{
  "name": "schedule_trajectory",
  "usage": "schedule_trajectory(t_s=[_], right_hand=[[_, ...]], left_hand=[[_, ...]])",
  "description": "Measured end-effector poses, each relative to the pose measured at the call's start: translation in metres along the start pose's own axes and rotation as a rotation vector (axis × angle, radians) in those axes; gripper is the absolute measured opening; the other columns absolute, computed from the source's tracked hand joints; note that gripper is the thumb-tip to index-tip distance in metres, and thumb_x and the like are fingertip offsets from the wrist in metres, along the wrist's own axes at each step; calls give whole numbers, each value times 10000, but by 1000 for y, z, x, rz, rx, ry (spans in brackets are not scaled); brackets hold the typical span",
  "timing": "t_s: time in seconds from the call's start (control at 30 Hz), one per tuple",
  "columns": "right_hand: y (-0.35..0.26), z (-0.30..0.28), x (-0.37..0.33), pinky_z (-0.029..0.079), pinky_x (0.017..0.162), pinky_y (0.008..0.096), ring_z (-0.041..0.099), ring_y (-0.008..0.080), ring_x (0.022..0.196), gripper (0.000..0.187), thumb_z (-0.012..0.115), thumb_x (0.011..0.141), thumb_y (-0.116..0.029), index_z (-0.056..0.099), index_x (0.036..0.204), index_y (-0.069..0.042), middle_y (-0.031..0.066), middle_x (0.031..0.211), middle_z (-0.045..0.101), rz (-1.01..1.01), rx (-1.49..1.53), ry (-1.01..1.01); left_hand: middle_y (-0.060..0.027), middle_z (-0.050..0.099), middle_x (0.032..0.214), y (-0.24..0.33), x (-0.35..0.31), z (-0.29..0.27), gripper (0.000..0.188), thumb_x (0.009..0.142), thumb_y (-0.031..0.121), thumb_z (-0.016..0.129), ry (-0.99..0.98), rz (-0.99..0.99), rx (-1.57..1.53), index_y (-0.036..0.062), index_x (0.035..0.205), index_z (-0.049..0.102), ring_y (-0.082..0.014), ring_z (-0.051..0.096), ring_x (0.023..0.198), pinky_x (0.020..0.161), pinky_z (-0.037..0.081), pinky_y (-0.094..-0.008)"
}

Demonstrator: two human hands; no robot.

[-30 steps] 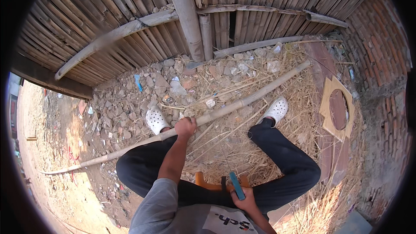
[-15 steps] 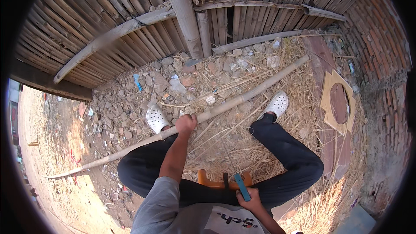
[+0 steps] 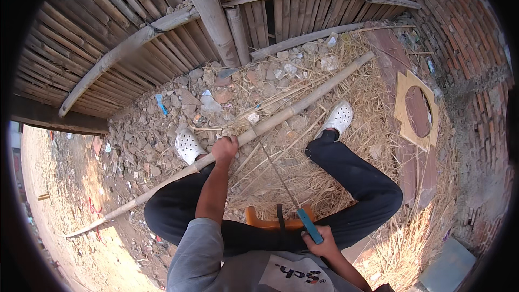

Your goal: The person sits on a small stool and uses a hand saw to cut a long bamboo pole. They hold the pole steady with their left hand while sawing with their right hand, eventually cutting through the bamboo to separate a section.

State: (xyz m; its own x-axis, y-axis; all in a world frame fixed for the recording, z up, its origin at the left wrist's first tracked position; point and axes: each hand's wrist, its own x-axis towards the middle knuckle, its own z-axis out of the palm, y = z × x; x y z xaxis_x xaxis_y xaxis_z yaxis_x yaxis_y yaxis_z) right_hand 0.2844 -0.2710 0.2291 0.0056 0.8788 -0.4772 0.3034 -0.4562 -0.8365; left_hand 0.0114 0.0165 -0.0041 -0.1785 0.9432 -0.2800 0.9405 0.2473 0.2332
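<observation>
A long, pale bamboo pole [image 3: 303, 103] lies slantwise across the ground between my feet, its thin end far to the left. My left hand [image 3: 225, 148] is wrapped round it near the middle, above my left shin. In my right hand [image 3: 323, 241], low by my right thigh, is a saw with a teal handle [image 3: 310, 226]. Its thin blade [image 3: 277, 174], seen nearly edge-on, slants up and left to the pole, a little right of my left hand. Whether the blade touches the bamboo, I cannot tell.
Under me is an orange plastic stool [image 3: 259, 220]. A slatted bamboo wall [image 3: 303, 19] stands ahead, a brick wall [image 3: 478, 65] at right. Rubble [image 3: 140, 151] and straw [image 3: 357, 167] cover the ground. A wooden board with a round hole [image 3: 403, 111] lies at right.
The saw's blade shows longer now and reaches up to the bamboo pole, while the right hand has shifted slightly right. My left hand keeps its hold. The whole view has shifted a little.
</observation>
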Motion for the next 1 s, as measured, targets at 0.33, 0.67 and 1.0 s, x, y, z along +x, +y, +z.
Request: schedule_trajectory(t_s=[0.33, 0.67, 1.0], right_hand=[[9, 46, 51, 463, 533, 302, 568, 131, 539, 139, 650, 794, -97, 609, 701, -3, 68, 571, 568, -90, 26, 82], [26, 59, 111, 414, 490, 282, 484, 75, 496, 221, 667, 802, -105, 559, 636, -6, 15, 508, 496, -123, -34, 77], [23, 44, 49, 483, 536, 334, 628, 196, 529, 141, 679, 774, -136, 624, 728, -15, 114, 556, 572, -42, 52, 42]], left_hand=[[-235, 694, 851, -11, 1, 3, 527, 877, 478, 459, -8, -42, 19, 28, 850, 731, -386, 689, 832, 778, 537, -476], [-241, 693, 854, -3, 0, 2, 553, 876, 495, 446, -58, -20, -22, 22, 845, 731, -399, 686, 829, 786, 537, -476], [-214, 698, 818, -2, -1, 5, 532, 884, 471, 447, 35, 0, -27, 26, 837, 734, -396, 687, 786, 735, 545, -479]])
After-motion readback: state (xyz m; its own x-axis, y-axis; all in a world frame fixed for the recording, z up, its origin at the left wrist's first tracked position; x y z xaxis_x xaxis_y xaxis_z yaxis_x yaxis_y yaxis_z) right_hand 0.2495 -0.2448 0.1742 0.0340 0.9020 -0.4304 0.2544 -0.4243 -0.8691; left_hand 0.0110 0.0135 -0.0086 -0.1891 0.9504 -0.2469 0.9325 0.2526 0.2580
